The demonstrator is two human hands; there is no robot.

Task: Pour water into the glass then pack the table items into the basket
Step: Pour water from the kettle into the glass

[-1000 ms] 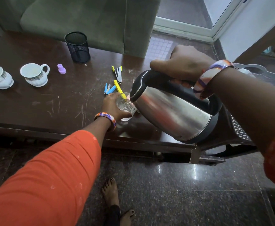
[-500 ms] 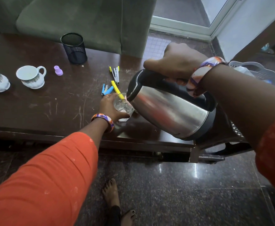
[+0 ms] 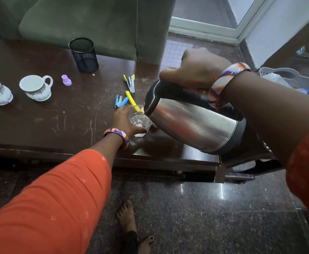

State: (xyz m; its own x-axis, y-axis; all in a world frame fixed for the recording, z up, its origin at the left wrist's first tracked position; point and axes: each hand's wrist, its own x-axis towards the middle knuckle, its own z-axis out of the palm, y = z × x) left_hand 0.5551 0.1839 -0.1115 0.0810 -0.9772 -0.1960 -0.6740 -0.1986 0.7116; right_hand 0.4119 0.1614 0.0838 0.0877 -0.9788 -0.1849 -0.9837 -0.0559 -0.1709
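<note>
Steel kettle (image 3: pixel 192 123) w/ black handle & base is tilting spout-down in our right hand (image 3: pixel 195 70); fingers are curling tight round the handle from above, so full grip on it. Spout is sitting right at the rim of the glass (image 3: pixel 140 121), on its right side. Glass is standing upright on the dark wooden table (image 3: pixel 40 125), near the front edge, approx. mid-right of the top. We're holding it w/ our left hand (image 3: pixel 123 121), fingers and thumb wrapping round its left side. Water is showing inside the glass; can't tell how full it is.

Just behind the glass, a yellow stapler (image 3: pixel 131 100) is lying, its near end touching or overlapping the rim in this view. Beside that on the left, a blue stapler (image 3: pixel 120 102); further back, another yellow-and-grey stapler (image 3: pixel 129 84). Black mesh pen holder (image 3: pixel 84 55) is standing upright toward the back edge. Small purple item (image 3: pixel 66 80) is sitting left of centre, then two white cups (image 3: pixel 36 88) at far left, well apart from the glass. Grey plastic basket (image 3: pixel 293 79) is off the right end of the table, partly hidden behind our right arm; smth pale is lying in it. We're wearing bangles on both wrists and orange sleeves.
</note>
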